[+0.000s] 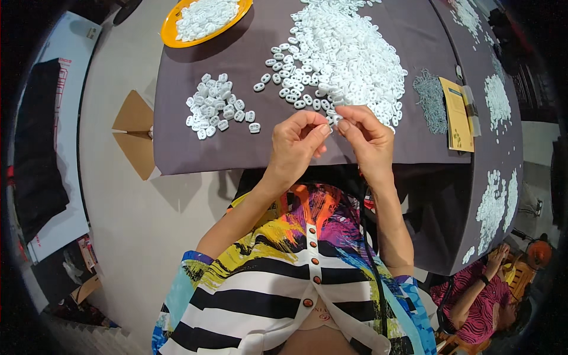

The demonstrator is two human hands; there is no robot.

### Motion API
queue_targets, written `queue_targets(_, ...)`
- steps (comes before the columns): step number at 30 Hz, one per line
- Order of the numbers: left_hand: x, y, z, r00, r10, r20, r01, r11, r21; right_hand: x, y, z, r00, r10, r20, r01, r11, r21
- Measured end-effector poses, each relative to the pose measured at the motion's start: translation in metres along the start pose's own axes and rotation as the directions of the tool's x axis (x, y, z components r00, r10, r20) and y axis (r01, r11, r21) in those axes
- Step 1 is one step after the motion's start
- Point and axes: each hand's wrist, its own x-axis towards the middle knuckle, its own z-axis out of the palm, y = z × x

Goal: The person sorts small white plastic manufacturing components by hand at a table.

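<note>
My left hand [299, 141] and my right hand [371, 139] meet close together above the table's near edge. The right fingers pinch a small white oval plastic piece [336, 119]. The left thumb and forefinger are pressed together beside it, on something too small to make out. Just beyond my hands spreads a large heap of white oval plastic pieces [355, 62], many showing two holes. A smaller group of similar pieces [216, 103] lies to the left, and these seem to have grey parts in their holes.
A yellow-orange plate [167, 34] piled with white pieces stands far left. At the right are a pile of thin grey metal pieces [431, 102] and a yellow booklet [455, 115]. An open cardboard box [135, 139] stands left of the table. Another person [476, 296] sits lower right.
</note>
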Motion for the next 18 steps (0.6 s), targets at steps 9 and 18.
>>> queue_targets(9,-0.0009,-0.0006,-0.0014,1.000,-0.001,-0.001,0.001,0.997,0.080,-0.0001,0.0000,-0.0034,0.999,-0.008,0.046,0.012,0.996,-0.086)
queue_targets(18,0.0003,-0.0018,-0.0004,1.000,0.030,-0.004,-0.029,0.985,0.171,-0.0004,0.0000,-0.0051,0.998,-0.007,0.057,0.013,0.995,-0.104)
